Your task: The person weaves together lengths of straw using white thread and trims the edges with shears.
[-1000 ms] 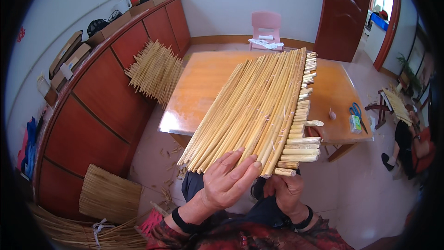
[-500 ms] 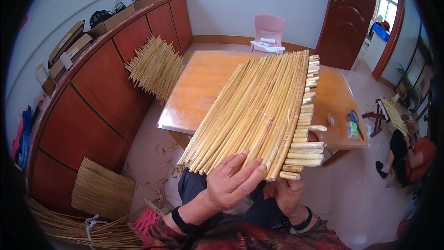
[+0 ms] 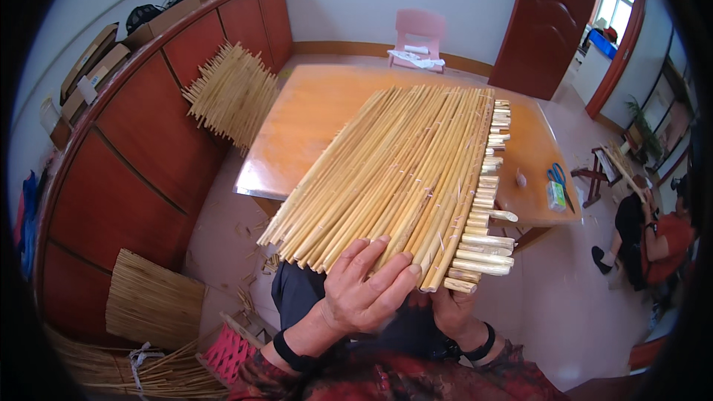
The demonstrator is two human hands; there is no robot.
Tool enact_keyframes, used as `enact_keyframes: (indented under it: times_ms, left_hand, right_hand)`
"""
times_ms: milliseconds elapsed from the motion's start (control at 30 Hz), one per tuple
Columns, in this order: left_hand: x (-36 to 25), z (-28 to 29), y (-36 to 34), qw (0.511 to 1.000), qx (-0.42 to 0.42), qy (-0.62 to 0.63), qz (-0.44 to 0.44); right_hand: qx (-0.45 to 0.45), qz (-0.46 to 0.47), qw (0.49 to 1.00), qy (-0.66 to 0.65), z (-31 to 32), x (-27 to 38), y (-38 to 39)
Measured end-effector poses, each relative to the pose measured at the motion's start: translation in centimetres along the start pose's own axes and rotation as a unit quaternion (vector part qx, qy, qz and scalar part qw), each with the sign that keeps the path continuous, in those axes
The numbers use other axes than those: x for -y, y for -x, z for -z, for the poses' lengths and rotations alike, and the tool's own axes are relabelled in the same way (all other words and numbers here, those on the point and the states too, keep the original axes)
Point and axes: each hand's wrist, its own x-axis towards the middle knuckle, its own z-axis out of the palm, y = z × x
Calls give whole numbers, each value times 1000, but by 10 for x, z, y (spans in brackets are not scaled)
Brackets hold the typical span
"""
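A mat of straw-coloured stalks [image 3: 386, 171], bound side by side with thin thread, lies slanting over the wooden table [image 3: 304, 96] and past its near edge, above my lap. Crosswise stalk ends [image 3: 486, 245] of uneven length stick out along its right side. My left hand [image 3: 368, 286] is on the near end of the mat, its fingers bent over the top of the stalks. Under the near right corner, my right hand [image 3: 457, 312] grips from below; its fingers are largely hidden by the mat.
Blue-handled scissors [image 3: 557, 174] and a small green-and-white box [image 3: 555, 196] lie on the table's right side. Stalk mats [image 3: 234, 96] lean on red cabinets [image 3: 134, 163] at left. A pink chair [image 3: 420, 33] stands beyond. A person [image 3: 665, 245] sits far right, holding stalks.
The view has shifted, so the room appears further left and higher. The mat's near left corner has swung slightly left and away. Both hands keep their places on the mat.
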Motion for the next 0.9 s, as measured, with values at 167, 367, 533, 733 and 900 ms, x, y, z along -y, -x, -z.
enact_keyframes:
  times_ms: [167,367,533,733,900]
  left_hand:
    - [1,-5,-1,1000,15,-16,-8]
    - [-4,-7,-3,999,38,-5,-11]
    - [-6,-4,-7,998,60,-24,-15]
    - [-7,-8,-8,998,67,-10,-9]
    - [-6,-8,-7,997,68,-30,-18]
  right_hand:
    - [-8,79,990,115,6,4,0]
    - [11,60,988,142,15,-6,6]
    - [23,136,971,195,18,-6,2]
    - [89,175,929,314,29,3,-8]
    - [78,149,947,272,24,3,-11]
